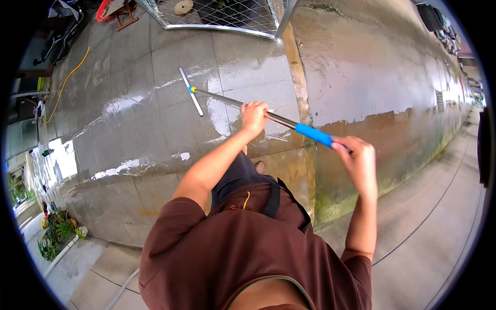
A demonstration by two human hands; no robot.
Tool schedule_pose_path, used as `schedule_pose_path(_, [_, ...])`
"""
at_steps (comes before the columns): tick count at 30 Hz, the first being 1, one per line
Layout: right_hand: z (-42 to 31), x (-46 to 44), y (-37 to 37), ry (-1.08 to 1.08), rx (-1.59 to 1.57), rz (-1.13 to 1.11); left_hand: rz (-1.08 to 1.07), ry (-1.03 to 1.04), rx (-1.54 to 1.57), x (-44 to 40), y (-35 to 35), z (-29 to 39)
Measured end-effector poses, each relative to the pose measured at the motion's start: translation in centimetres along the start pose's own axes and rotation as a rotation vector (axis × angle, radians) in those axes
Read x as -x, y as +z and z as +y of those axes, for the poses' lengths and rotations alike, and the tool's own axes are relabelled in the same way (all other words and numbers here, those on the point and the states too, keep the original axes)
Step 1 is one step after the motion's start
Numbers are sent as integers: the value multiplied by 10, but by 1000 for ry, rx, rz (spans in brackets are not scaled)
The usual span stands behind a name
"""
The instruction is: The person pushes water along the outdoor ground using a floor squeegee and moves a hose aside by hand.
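Note:
A long-handled floor squeegee (pixel 219 97) slants across the view, its straight blade (pixel 197 103) on the wet paving and a yellow joint where pole meets blade. My left hand (pixel 254 118) is closed around the metal pole partway along. At the other end, my right hand (pixel 359 155) grips the end of the blue sleeve (pixel 314 135). The blade lies ahead and to the left of my body. Water shines on the tiles around it.
A metal mesh barrier (pixel 222 26) stands ahead, with a red basin (pixel 105 10) left of it. A yellow hose (pixel 72 72) lies at left, near a parked motorbike (pixel 64 26). A raised strip (pixel 299 77) edges the wet concrete at right. Plants (pixel 57 235) grow at lower left.

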State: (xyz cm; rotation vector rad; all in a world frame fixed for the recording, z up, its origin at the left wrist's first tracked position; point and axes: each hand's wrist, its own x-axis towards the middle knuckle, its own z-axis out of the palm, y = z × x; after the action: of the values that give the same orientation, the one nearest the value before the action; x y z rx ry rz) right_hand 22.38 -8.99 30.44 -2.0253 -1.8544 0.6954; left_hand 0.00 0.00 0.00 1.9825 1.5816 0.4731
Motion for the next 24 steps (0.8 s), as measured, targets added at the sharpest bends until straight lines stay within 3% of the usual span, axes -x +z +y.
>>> schedule_pose_path(2, [-4,-2,30,43,-29,12,-13,-48,-29,-4,-6,-32])
schedule_pose_path(4, [-23,-53,29,98,-50,90,-51,73,-20,-85,-30,-43])
schedule_pose_path(6, [-25,-40,0,245,16,77,-183,107,69,-83,0,-2])
schedule_pose_path(7, [-28,-56,11,220,-56,175,-184,153,-14,-129,-30,-12])
schedule_pose_path(11, [-26,-6,-46,403,4,245,-446,243,142,-118,16,91])
schedule_pose_path(15, [-62,25,-77,633,171,234,-535,393,339,-108,52,161])
schedule_pose_path(19, [-65,46,-90,538,206,265,-541,444,346,-93,54,188])
schedule_pose_path(22, [-55,63,-103,516,149,273,-505,476,349,-66,40,175])
schedule_pose_path(24, [-39,69,-113,548,23,156,-449,458,339,-42,27,154])
